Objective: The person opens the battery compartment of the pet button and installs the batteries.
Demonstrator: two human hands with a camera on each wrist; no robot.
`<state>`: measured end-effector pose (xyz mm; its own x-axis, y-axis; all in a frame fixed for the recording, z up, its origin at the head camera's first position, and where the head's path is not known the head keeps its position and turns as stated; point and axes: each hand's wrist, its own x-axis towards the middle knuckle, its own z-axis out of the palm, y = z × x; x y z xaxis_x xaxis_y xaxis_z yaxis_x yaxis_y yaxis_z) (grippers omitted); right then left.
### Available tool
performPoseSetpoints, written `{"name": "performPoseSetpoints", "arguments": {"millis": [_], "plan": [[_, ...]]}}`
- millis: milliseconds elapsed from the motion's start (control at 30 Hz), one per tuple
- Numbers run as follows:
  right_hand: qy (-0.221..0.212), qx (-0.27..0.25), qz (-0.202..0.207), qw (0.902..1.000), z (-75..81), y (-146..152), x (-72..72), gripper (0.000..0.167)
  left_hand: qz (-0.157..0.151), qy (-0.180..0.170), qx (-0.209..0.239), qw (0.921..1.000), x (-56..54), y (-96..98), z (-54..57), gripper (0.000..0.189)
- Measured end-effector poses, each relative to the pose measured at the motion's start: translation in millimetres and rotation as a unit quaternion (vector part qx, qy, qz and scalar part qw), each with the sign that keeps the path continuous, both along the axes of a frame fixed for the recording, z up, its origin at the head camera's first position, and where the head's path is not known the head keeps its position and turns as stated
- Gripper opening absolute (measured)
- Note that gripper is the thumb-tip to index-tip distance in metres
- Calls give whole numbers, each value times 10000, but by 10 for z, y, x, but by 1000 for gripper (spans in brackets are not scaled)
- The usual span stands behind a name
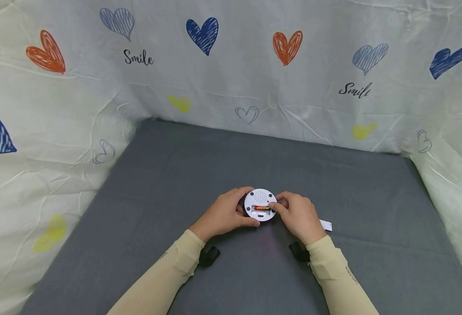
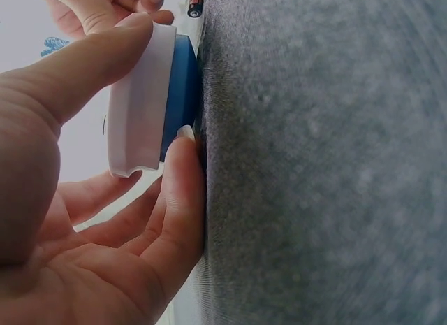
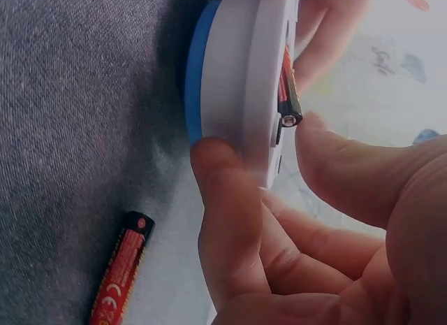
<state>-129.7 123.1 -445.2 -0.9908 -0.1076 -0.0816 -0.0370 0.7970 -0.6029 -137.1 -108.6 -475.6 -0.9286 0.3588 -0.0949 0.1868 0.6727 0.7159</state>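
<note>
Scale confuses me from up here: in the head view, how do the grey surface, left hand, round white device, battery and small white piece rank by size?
Largest to smallest:
1. grey surface
2. left hand
3. round white device
Smallest, unranked: battery and small white piece; the right hand seems to cover part of both.

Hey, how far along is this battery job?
Already done: the battery compartment is open. In hand: the left hand holds the round device while the right hand has its thumb at one battery, whose end sticks out. Apparently left, if batteries are going in: seating it, adding the loose battery on the gray cloth, and fitting the white piece, possibly the cover.
</note>
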Motion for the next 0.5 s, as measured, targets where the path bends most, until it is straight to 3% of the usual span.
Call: {"name": "performPoseSetpoints", "arguments": {"millis": [267, 500], "plan": [[-469, -521, -87, 9975, -16, -24, -12, 38, 85, -172, 237, 9995, -12, 4, -5, 91], [-394, -584, -168, 9974, -37, -52, -18, 40, 177, -283, 362, 9988, -38, -8, -25, 88]]}}
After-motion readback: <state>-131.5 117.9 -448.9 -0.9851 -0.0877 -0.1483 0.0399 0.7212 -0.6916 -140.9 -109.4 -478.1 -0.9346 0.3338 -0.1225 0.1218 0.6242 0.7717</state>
